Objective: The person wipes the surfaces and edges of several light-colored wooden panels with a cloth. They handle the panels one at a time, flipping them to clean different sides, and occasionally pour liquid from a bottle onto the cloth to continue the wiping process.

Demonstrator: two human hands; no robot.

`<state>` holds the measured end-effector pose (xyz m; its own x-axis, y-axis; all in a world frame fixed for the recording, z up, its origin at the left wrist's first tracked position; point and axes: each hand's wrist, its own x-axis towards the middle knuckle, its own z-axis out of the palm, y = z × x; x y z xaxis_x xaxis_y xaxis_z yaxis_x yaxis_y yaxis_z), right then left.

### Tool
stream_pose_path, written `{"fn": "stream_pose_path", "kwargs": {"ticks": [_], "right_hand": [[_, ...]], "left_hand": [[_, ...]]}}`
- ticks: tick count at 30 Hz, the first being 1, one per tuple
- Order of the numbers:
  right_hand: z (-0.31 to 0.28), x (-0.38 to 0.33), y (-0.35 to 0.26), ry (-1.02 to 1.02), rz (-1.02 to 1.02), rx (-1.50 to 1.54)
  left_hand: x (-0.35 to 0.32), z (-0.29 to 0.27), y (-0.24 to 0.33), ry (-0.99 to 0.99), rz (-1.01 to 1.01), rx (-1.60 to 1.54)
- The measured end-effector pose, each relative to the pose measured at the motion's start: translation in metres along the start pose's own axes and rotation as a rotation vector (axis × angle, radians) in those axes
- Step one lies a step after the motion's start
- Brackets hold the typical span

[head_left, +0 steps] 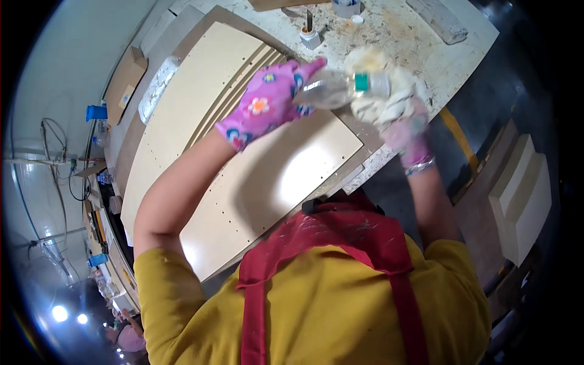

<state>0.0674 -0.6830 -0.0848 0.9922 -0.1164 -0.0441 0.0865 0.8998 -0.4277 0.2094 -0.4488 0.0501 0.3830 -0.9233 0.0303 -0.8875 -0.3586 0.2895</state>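
A pink flowered glove covers my left hand point(267, 100), which grips a clear plastic bottle point(328, 90). The bottle lies tilted on its side, its green-and-white neck end point(371, 84) pointing right. That end touches a bunched white cloth point(389, 100), smudged yellowish at the top. My right hand point(410, 137), also in a pink glove, holds the cloth from beneath; its fingers are mostly hidden by it. Below both hands lie large pale cream panels point(274, 176) with small drilled holes, one with curved strips along it.
A small white pot point(310, 39) with a brush or stick in it stands on the stained worktable point(389, 30). Nearby are a clear container point(346, 7) and a long block wrapped in plastic point(438, 21). Stacked boards point(523, 198) stand at right. Another person point(129, 334) is at far lower left.
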Motion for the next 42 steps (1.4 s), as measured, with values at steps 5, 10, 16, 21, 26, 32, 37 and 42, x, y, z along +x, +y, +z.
{"fn": "stream_pose_path", "kwargs": {"ticks": [5,10,16,21,26,32,37,42], "right_hand": [[0.006,-0.005,-0.059,0.049,-0.48,-0.801],[-0.012,-0.059,-0.064,0.18,-0.427,-0.435],[-0.036,-0.129,-0.035,0.455,-0.296,-0.04],[-0.021,-0.135,-0.037,0.535,-0.278,-0.25],[0.017,-0.125,-0.029,0.561,-0.396,-0.981],[0.09,-0.08,0.096,-0.242,-0.45,-1.786],[0.044,-0.064,0.103,-0.539,-0.399,-2.113],[0.032,-0.073,0.129,-0.571,-0.434,-2.014]], "left_hand": [[0.063,0.034,-0.009,0.203,-0.083,-0.432],[0.126,0.091,-0.046,0.402,-0.198,-0.903],[0.158,0.158,-0.076,0.572,-0.147,-1.029],[0.129,0.17,-0.092,0.571,-0.143,-1.251],[-0.038,0.088,-0.035,0.316,-0.213,-0.375],[-0.235,0.112,-0.033,0.243,-0.538,0.189],[-0.265,0.134,-0.041,0.31,-0.582,0.137],[-0.258,0.127,-0.034,0.321,-0.509,0.068]]}}
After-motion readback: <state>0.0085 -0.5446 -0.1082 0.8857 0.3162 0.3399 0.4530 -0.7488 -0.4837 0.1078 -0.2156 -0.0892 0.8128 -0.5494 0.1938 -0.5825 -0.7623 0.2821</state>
